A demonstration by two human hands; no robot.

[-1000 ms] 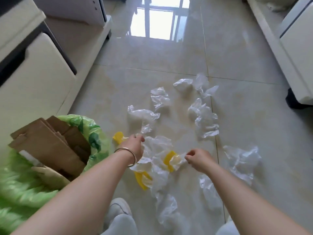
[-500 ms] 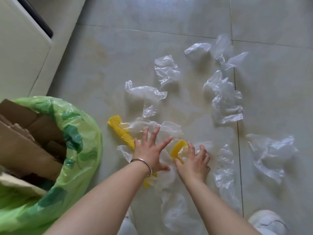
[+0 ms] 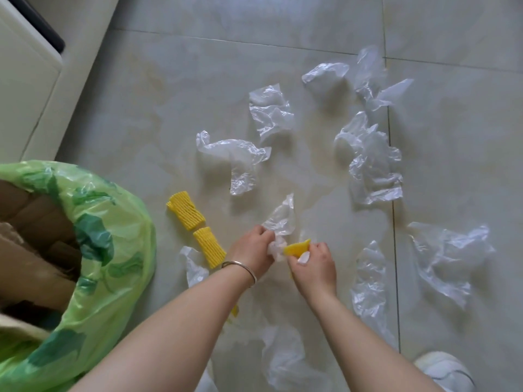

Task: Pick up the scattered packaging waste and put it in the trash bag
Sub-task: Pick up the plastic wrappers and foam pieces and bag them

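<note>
Nearest me, a white shoe (image 3: 444, 372) shows at the bottom right edge of the floor (image 3: 158, 108), with crumpled clear film (image 3: 285, 360) lying between my forearms. My left hand (image 3: 250, 254), a metal bangle (image 3: 240, 268) on its wrist, is clenched round a wad of clear plastic wrap (image 3: 280, 219), one end standing up above the knuckles. My right hand (image 3: 314, 263), close beside it but not touching, is curled round a yellow foam piece (image 3: 297, 247) and a scrap of white film.

Step in hand, by my judgement: gathering. Both hands are loaded and nothing from this handful is yet bagged. The next move calls for carrying both loads left to the trash bag (image 3: 113, 250), which stands open at the left edge of the floor, thin, glossy and green, with brown cardboard (image 3: 31, 239) inside. The film is light and springy, so a firm hold should be kept until it is over the opening.

Just left of my left hand lie two ribbed yellow foam sleeves (image 3: 185, 210), soft and netted in texture, end to end and near the bag. Farther out, several wrinkled clear plastic bags (image 3: 370, 159) are scattered toward the far and right edges; much waste remains. A cream cabinet (image 3: 25, 80) occupies the far left corner.
</note>
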